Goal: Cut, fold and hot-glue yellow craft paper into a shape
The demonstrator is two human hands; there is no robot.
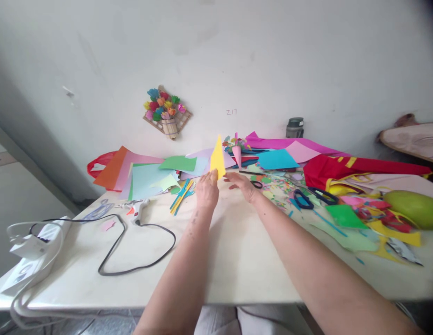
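Yellow tapering paper piece (217,157) stands point-up, long axis near vertical, above the left hand (207,190) pinching it, the unclenched right hand (243,184) just beside that grip.

The yellow paper (217,158) is partly covered by the left hand (207,190). Both forearms (188,260) are cut off by the bottom edge, the green fruit-like object (414,209) by the right. Many paper scraps (277,190) are too small to be made out.
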